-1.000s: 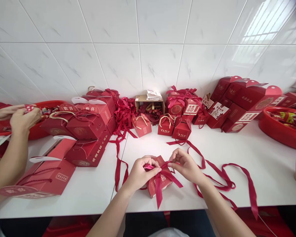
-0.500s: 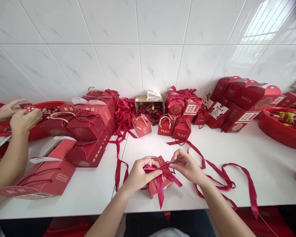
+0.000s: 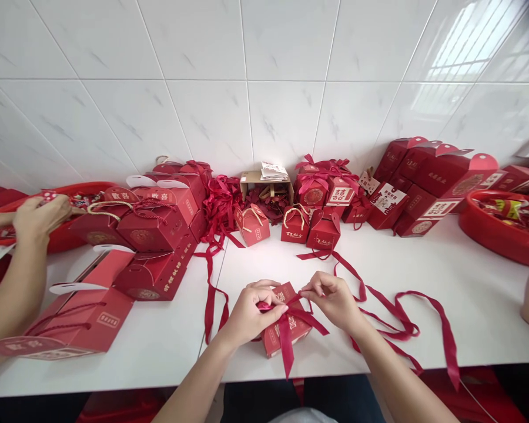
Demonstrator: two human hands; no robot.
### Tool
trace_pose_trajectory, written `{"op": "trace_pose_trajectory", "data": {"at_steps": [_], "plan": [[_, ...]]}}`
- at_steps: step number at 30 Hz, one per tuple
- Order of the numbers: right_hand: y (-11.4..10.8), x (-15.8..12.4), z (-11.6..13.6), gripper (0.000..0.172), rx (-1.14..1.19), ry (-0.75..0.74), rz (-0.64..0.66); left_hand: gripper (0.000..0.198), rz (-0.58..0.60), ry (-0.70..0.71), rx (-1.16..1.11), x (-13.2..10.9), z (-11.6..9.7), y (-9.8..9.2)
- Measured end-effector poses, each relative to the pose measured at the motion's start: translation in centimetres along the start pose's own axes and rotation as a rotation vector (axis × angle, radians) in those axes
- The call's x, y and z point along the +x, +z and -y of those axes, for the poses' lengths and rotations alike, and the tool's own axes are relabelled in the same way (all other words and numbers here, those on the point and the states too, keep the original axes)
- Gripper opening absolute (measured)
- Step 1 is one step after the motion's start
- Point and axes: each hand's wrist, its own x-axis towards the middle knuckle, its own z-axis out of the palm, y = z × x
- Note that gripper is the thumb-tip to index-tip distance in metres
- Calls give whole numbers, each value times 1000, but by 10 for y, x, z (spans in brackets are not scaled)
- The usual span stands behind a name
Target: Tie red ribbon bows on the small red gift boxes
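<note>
In front of me a small red gift box (image 3: 273, 342) lies on the white table. A dark pink ribbon (image 3: 287, 346) crosses its top in a bow, with tails hanging over the near side. My left hand (image 3: 252, 312) pinches one loop of the ribbon between thumb and fingers at the box's left. My right hand (image 3: 333, 298) is closed on the other loop at the upper right, thumb against forefinger. The knot lies between the two hands, partly hidden by the left thumb.
Loose ribbons trail over the table (image 3: 480, 305) at right. Boxes with rope handles (image 3: 154, 226) pile up at left, ribbon-tied boxes (image 3: 312, 191) at the back. Red basins of sweets (image 3: 502, 232) stand either side. Another person's hands (image 3: 39, 217) work at far left.
My right hand has pulled the loop slightly, and the box has turned and shifted a little. The other person's hands at far left have drawn closer together.
</note>
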Motion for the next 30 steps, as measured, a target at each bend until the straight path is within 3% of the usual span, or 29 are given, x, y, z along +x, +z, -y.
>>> {"op": "trace_pose_trajectory", "data": {"at_steps": [6, 10, 11, 14, 16, 18, 20, 25, 27, 30], "plan": [[6, -7, -6, 35, -54, -20, -118, 26, -15, 31, 81, 1, 0, 2], [16, -38, -18, 18, -81, -23, -279, 17, -108, 47, 122, 2, 1, 7], [21, -49, -23, 24, -83, -31, -300, 14, -151, 54, 121, 2, 2, 10], [40, -80, -41, 89, -129, -54, -240, 11, -253, 75, 83, 6, 4, 20], [53, -92, -52, 116, -201, -11, -215, 10, -274, 93, 32, 9, 3, 30], [62, -95, -59, 116, -260, 25, -249, 12, -272, 100, -16, 11, -1, 39], [64, -93, -60, 105, -282, 29, -312, 13, -262, 96, -46, 13, -6, 47], [32, -82, -36, 92, -240, -15, -417, 43, -284, 148, -115, 19, -8, 48], [6, -75, -21, 93, -246, -23, -507, 40, -326, 161, -73, 30, -7, 40], [-42, -58, -5, 92, -356, -5, -728, 41, -346, 217, 194, 63, -13, 29]]}}
